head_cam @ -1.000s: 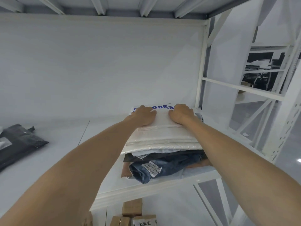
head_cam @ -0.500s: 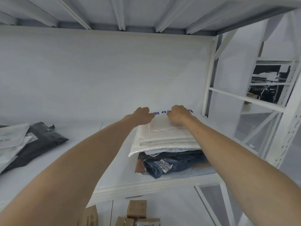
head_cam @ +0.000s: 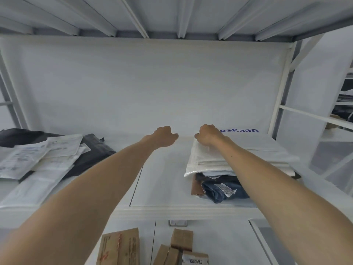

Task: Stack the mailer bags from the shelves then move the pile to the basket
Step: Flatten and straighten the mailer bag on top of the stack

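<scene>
The head view looks up into a white shelf (head_cam: 162, 190), and both forearms cross much of it. The right arm covers the near right part of the pile of mailer bags (head_cam: 214, 180), so its full extent is hidden. Blue print at the back of the pile is partly blocked by the right hand (head_cam: 209, 135) and cannot be read. That hand sits on the far left corner of the top white bag (head_cam: 248, 150), its fingers curled down over the bag's edge with the tips out of sight. The left hand (head_cam: 164, 135) hangs over bare shelf just left of the pile, apart from it, fingers curled together with nothing in them. Far left lies a loose heap of black and white bags (head_cam: 57, 155), cut off by the frame edge.
</scene>
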